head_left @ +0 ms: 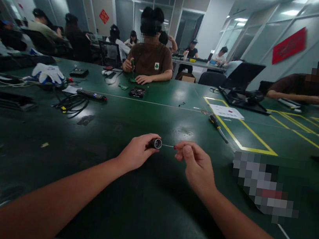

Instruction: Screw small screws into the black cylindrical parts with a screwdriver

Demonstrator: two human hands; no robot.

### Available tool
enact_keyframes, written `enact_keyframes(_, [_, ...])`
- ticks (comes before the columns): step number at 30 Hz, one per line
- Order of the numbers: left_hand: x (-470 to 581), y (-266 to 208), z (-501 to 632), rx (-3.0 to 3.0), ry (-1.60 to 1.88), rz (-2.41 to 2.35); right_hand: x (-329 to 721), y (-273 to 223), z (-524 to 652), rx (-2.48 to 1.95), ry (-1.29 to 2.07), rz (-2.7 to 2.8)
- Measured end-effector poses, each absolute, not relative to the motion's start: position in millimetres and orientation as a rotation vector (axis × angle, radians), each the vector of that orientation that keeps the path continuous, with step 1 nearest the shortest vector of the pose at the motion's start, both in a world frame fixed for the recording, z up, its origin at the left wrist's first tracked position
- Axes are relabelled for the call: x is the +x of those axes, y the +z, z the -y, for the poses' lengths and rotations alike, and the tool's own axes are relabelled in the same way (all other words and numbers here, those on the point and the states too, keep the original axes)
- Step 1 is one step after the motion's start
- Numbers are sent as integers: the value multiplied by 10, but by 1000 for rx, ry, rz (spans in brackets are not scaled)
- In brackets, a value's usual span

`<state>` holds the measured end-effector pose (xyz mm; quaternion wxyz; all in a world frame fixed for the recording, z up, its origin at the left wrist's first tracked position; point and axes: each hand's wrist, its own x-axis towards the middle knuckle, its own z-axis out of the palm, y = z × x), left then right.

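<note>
Above the green table, my left hand [135, 151] is closed round a short dark cylinder [156, 143]. Its round, silvery-rimmed open end faces me, and fingers hide much of its body. A thin metal rod [168, 146] runs sideways from beside the cylinder to my right hand [197, 165]. Thumb and fingers there pinch the rod's dark red end. Whether its far tip enters or only touches the cylinder, I cannot tell. Farther right lies a yellow-and-black screwdriver [218, 128], apart from both hands.
Across the green table [148, 220], a person [152, 57] works on a green board. To the left are coiled black cables [74, 104], a dark tool [91, 94] and white gloves [48, 73]. Yellow tape [257, 150], a paper sheet [227, 111] and a blurred-out object [263, 185] lie right.
</note>
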<state>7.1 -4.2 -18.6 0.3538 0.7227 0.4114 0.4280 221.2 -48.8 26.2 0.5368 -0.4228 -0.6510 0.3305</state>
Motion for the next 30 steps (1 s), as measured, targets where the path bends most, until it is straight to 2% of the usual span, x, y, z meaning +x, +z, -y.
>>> enact_keyframes(8, [82, -143, 62, 1881, 1070, -1087, 2210, 208, 414, -1045, 851, 1325])
enact_keyframes(22, [67, -143, 56, 1882, 1062, -1099, 2219, 118, 377, -1012, 905, 1324])
enact_keyframes(30, [65, -169, 61, 1858, 1102, -1039, 2167, 81, 325, -995, 1078, 1058])
